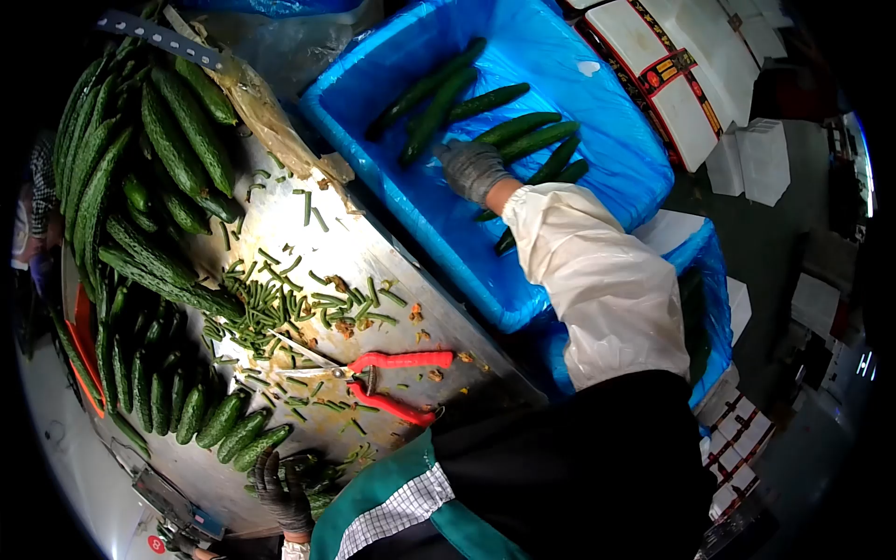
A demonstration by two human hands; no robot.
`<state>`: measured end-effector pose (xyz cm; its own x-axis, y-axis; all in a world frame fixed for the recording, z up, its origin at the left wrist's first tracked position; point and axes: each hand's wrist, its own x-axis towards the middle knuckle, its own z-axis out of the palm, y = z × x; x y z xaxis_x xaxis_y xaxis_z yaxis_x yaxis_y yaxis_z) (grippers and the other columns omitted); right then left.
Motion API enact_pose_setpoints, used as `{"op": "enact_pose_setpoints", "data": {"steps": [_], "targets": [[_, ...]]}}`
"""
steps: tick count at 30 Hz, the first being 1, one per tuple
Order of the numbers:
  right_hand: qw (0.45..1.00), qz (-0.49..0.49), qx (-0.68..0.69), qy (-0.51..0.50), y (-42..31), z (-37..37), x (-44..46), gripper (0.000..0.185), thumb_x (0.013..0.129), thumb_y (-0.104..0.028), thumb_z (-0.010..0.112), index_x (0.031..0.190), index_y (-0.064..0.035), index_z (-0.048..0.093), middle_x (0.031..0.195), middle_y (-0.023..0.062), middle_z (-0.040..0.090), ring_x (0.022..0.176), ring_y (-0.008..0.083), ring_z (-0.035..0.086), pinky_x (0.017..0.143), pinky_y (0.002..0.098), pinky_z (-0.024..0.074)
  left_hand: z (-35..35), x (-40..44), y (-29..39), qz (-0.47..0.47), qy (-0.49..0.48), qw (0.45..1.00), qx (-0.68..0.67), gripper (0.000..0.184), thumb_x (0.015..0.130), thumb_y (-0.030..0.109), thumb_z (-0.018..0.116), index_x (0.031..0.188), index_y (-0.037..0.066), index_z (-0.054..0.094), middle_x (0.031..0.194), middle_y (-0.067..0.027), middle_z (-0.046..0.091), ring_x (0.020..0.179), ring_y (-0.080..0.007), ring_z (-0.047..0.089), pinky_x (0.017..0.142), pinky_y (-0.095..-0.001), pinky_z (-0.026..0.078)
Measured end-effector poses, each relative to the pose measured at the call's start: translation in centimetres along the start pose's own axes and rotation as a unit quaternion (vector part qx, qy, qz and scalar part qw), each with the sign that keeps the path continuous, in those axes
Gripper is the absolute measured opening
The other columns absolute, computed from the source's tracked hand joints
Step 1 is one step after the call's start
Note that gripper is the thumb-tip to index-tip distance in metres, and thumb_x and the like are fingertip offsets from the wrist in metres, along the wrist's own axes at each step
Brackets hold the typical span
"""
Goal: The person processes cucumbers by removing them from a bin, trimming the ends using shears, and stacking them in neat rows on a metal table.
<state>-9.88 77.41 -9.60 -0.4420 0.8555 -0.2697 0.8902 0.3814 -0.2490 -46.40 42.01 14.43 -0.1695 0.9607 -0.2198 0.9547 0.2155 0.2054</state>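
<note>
My right hand (pixel 473 172), in a grey glove with a white sleeve, reaches into a blue-lined bin (pixel 616 140). It is beside several cucumbers (pixel 532 140) lying in the bin; its fingertips are hidden under the hand. My left hand (pixel 284 492), also gloved in grey, is at the near edge of the metal table (pixel 439 317), fingers apart, next to the end of a row of cucumbers (pixel 222 420). Red-handled shears (pixel 397 373) lie on the table among many cut green stems (pixel 280 289).
A large pile of cucumbers (pixel 177 140) covers the table's far left. Another blue-lined bin (pixel 714 308) stands at the right, with white boxes (pixel 653 65) behind. A scale (pixel 173 499) is at the lower left. Part of another person (pixel 42 196) shows at the left edge.
</note>
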Motion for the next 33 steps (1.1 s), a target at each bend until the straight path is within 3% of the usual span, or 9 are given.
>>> {"op": "enact_pose_setpoints", "data": {"steps": [5,7,12,14,17,20,23,31,33], "targets": [[0.997,-0.024,-0.02,0.077,-2.1,0.6,4.2,0.04,0.082,-0.01,0.041,0.119,-0.02,0.05,0.132,0.0107,0.038,0.099,0.031,0.056,0.077,0.0437,0.0457,0.0,0.4,0.0,0.025,-0.006,1.0,0.002,0.028,0.077,0.003,0.057,0.105,0.003,0.054,0.108,-0.0148,0.055,0.099,-0.0325,0.05,0.086,-0.0415,0.039],[0.995,-0.029,-0.093,-0.004,-2.0,0.6,5.1,0.039,0.084,-0.011,0.039,0.12,-0.0222,0.049,0.135,0.0091,0.034,0.105,0.0301,0.053,0.078,0.0454,0.0452,-0.1,0.7,-0.1,-0.005,-0.018,1.0,-0.012,0.03,0.075,0.002,0.058,0.105,0.003,0.054,0.108,-0.0148,0.055,0.099,-0.0325,0.05,0.086,-0.0411,0.04],[0.985,0.008,-0.163,-0.052,-3.6,-2.4,6.5,0.037,0.084,-0.015,0.04,0.119,-0.0235,0.05,0.129,0.0123,0.041,0.101,0.0343,0.054,0.069,0.0479,0.0456,0.0,0.6,-0.6,0.011,-0.008,1.0,-0.006,0.03,0.075,0.001,0.058,0.104,0.003,0.054,0.108,-0.0142,0.055,0.099,-0.0321,0.05,0.086,-0.0409,0.04],[0.977,-0.013,-0.214,0.011,-3.8,-2.1,6.6,0.034,0.084,-0.015,0.04,0.116,-0.0212,0.051,0.123,0.0145,0.046,0.093,0.0347,0.057,0.065,0.0481,0.0454,-0.2,0.7,-0.6,0.017,-0.016,1.0,0.007,0.029,0.075,0.002,0.057,0.105,0.002,0.054,0.107,-0.0151,0.055,0.098,-0.0326,0.051,0.085,-0.0409,0.04],[0.987,0.048,-0.156,-0.013,-4.1,-1.6,7.8,0.034,0.084,-0.014,0.041,0.116,-0.0171,0.05,0.122,0.0158,0.046,0.093,0.0325,0.057,0.063,0.0476,0.0462,-0.1,0.6,-0.9,0.031,-0.014,0.999,0.011,0.029,0.076,0.003,0.057,0.105,0.001,0.054,0.106,-0.0159,0.055,0.097,-0.0331,0.051,0.085,-0.041,0.04],[0.993,0.011,-0.107,-0.04,-5.3,-6.4,5.8,0.036,0.083,-0.012,0.041,0.119,-0.012,0.048,0.125,0.0176,0.044,0.093,0.0322,0.057,0.062,0.0456,0.0474,0.1,0.5,-1.0,0.03,-0.013,0.999,0.001,0.029,0.076,0.003,0.058,0.105,0.001,0.054,0.106,-0.0156,0.055,0.097,-0.033,0.05,0.086,-0.0411,0.039],[0.995,-0.016,-0.078,0.066,-5.6,-7.6,3.9,0.038,0.083,-0.011,0.041,0.121,-0.0094,0.044,0.127,0.0196,0.042,0.093,0.0325,0.057,0.065,0.0441,0.0488,-0.1,0.7,-0.9,0.023,-0.017,1.0,-0.004,0.03,0.075,0.003,0.058,0.105,0.001,0.054,0.106,-0.0153,0.055,0.097,-0.0329,0.05,0.086,-0.0411,0.039],[0.994,0.023,-0.093,0.059,-0.6,-6.6,6.6,0.039,0.084,-0.013,0.04,0.122,-0.0095,0.041,0.13,0.0194,0.038,0.1,0.0335,0.054,0.077,0.0455,0.047,0.0,1.5,-0.5,0.023,-0.021,0.999,0.019,0.03,0.074,0.001,0.058,0.104,0.001,0.054,0.105,-0.0154,0.055,0.097,-0.033,0.05,0.085,-0.0413,0.039],[0.993,0.039,-0.097,0.045,1.4,-5.0,7.7,0.035,0.083,-0.014,0.043,0.118,-0.01,0.046,0.124,0.0166,0.045,0.099,0.0333,0.056,0.075,0.0471,0.0462,-0.1,1.5,-0.5,0.033,-0.02,0.999,0.022,0.03,0.074,0.002,0.059,0.104,0.003,0.053,0.105,-0.015,0.055,0.095,-0.0332,0.05,0.083,-0.0431,0.04]]}}
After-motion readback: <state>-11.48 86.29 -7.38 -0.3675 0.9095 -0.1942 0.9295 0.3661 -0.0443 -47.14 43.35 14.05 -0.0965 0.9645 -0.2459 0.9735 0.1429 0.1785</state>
